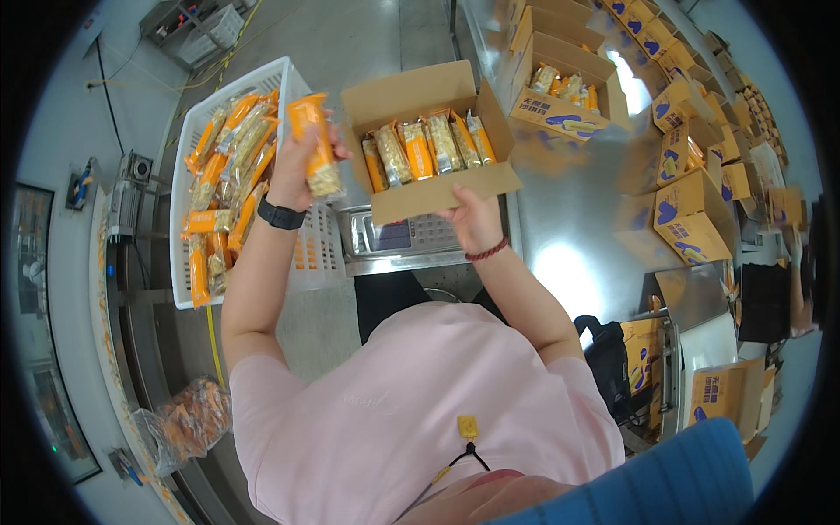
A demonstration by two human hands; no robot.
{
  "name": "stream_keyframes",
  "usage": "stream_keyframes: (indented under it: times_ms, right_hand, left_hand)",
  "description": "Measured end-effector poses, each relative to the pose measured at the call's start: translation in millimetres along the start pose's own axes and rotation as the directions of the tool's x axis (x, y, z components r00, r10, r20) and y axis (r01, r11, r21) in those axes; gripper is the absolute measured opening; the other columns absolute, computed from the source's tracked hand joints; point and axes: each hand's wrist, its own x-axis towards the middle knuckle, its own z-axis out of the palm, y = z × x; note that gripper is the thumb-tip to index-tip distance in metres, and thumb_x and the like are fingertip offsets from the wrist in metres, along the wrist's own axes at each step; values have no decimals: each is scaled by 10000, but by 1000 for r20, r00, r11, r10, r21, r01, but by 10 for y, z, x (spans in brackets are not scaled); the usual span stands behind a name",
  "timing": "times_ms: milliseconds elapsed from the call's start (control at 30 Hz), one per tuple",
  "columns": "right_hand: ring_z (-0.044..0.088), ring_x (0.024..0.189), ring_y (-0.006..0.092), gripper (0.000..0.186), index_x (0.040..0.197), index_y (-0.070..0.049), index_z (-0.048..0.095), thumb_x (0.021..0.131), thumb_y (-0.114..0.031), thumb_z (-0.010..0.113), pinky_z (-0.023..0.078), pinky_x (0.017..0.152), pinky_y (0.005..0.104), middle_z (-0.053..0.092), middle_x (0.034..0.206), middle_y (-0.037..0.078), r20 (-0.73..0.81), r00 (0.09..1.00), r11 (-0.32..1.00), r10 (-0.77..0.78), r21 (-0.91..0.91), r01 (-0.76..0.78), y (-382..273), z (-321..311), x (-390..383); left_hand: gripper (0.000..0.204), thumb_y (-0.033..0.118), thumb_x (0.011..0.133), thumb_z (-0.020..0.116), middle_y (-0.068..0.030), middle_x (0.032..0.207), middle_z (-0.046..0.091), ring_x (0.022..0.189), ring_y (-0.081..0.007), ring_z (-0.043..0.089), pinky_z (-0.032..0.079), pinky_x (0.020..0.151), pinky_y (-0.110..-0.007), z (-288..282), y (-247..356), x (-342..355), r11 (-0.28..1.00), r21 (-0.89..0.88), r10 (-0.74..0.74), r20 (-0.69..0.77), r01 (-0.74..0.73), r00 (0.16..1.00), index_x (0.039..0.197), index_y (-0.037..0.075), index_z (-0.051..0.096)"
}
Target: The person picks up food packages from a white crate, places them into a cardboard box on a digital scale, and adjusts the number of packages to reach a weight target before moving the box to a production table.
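My left hand (293, 166), with a dark watch at the wrist, is closed round an orange-and-clear snack packet (308, 115). It is raised between the white plastic crate and the open cardboard box (407, 203). Several similar packets (416, 150) stand side by side inside the box. My right hand (475, 219), a red bracelet at its wrist, grips the box's near flap, thumb on top and fingers partly hidden beneath. The white crate (179, 262) at the left holds a loose heap of packets (232, 166).
Beneath the box sits a metal scale (433, 234) with a keypad, on a steel table (560, 219). Another open box (560, 118) with packets stands at the far right. More cardboard boxes (691, 219) line the right side. A clear bag (188, 420) of brownish contents lies lower left.
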Motion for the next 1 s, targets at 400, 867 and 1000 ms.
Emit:
stream_keyframes:
  times_ms: [400,867,1000]
  right_hand:
    - [569,796,222,144,906,66,536,870,-67,494,449,741,332,578,837,103,-140,725,546,-674,-756,361,-96,-237,-228]
    - [574,882,227,195,1030,-28,523,841,-76,526,482,793,360,594,937,76,-357,927,921,-115,312,234,-901,-1636,848]
    - [548,927,258,276,1067,-28,498,805,-87,563,467,811,399,568,1006,105,-352,925,950,-142,214,228,-998,-1256,1849]
  left_hand:
    - [513,329,707,670,-224,959,597,884,-371,596,489,742,-462,1670,-1320,1194,-24,999,243,40,-35,969,1077,42,461]
    - [339,45,792,651,-67,944,593,865,-117,582,512,698,-277,2148,-826,1486,931,328,126,128,-162,984,1076,35,466]
    - [335,10,798,625,-61,960,561,849,-110,576,508,709,-269,1278,-206,1018,865,345,390,-7,-364,921,1076,51,444]
